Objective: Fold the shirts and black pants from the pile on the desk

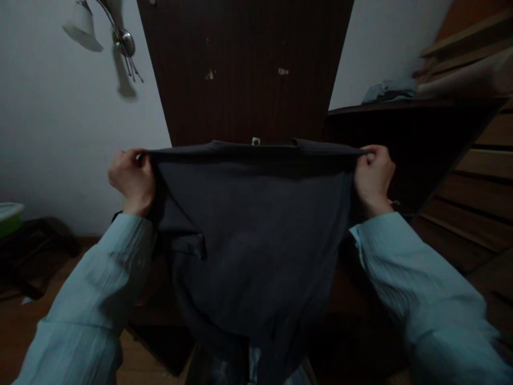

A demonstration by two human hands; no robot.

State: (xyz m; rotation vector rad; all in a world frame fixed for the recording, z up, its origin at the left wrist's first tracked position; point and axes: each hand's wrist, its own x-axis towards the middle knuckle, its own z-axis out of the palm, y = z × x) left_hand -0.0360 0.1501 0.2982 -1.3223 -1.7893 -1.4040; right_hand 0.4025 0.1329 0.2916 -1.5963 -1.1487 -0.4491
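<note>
A dark grey shirt (256, 230) hangs stretched out in front of me, its top edge pulled nearly straight between my hands. My left hand (135, 179) pinches the upper left corner, fingers closed on the cloth. At the upper right corner, my right hand (374, 176) grips the fabric the same way. A fold creases the cloth on the left side, below my left hand. The lower part of the shirt droops toward my lap and falls into shadow.
Behind the shirt stands a dark brown wooden panel (248, 69). A wall lamp (86, 27) is at upper left. On the right, folded cloth (390, 90) lies on a dark shelf (417, 107) by wooden slats (481, 192). A green tub (11, 219) sits at far left.
</note>
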